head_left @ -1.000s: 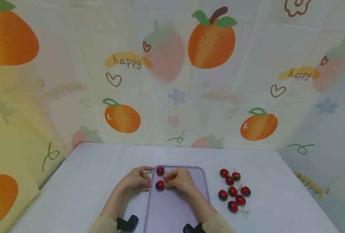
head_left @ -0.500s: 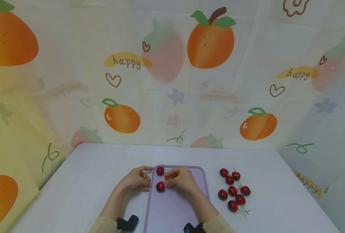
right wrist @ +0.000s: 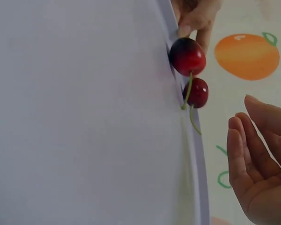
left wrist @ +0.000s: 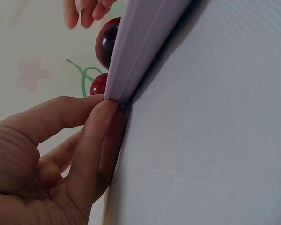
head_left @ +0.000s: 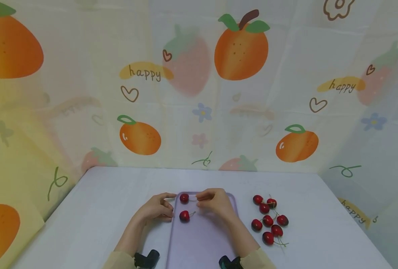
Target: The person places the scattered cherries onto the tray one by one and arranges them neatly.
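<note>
My left hand (head_left: 156, 207) touches the left rim of the lilac tray (head_left: 202, 243) near its far corner. In the left wrist view, its fingertips (left wrist: 94, 115) rest against the rim. Two red cherries with stems lie inside along that side: the far cherry (head_left: 184, 198) and, closer to me, the near cherry (head_left: 184, 216). My right hand (head_left: 215, 203) hovers over the tray, right of both. In the right wrist view, the right hand (right wrist: 262, 159) has thumb and fingers apart with nothing between them; both stems (right wrist: 189, 91) are free of it.
Several cherries (head_left: 267, 220) with green stems lie in a loose group on the white table (head_left: 323, 224), right of the tray. A fruit-printed curtain (head_left: 182, 130) rises behind the table's far edge.
My right hand has moved right and slightly away from me, leaving the near cherry on the tray with its stem showing. The left hand has stayed at the rim.
</note>
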A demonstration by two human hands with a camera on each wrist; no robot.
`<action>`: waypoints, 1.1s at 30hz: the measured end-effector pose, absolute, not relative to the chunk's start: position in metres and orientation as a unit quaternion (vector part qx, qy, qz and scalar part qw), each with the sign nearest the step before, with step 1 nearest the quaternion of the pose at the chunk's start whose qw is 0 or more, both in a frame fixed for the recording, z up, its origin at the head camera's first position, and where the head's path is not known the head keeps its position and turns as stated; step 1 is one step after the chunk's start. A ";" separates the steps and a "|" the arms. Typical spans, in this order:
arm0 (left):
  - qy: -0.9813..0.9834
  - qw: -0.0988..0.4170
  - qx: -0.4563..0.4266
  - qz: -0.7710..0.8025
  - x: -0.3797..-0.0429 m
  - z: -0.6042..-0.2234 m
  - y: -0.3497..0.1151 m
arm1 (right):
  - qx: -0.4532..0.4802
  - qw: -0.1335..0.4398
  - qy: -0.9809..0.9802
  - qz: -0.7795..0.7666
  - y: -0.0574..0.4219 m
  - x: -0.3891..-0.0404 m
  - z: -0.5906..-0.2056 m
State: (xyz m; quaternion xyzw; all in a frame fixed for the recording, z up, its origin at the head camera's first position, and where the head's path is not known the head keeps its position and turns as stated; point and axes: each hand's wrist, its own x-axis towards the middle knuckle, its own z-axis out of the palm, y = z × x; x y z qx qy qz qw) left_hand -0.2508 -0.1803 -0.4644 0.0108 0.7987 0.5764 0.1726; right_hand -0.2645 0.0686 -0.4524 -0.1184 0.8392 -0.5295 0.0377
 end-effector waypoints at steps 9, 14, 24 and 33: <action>0.797 0.177 0.015 0.577 -0.250 -0.461 -0.181 | -0.110 0.013 0.838 -0.534 0.086 -0.266 -0.439; 0.796 0.179 0.015 0.578 -0.250 -0.462 -0.181 | -0.103 0.007 0.834 -0.542 0.095 -0.263 -0.432; 0.803 0.174 0.004 0.571 -0.249 -0.460 -0.181 | -0.076 -0.009 0.824 -0.562 0.112 -0.257 -0.422; 0.802 0.175 0.011 0.571 -0.249 -0.463 -0.180 | -0.050 -0.005 0.822 -0.568 0.135 -0.251 -0.414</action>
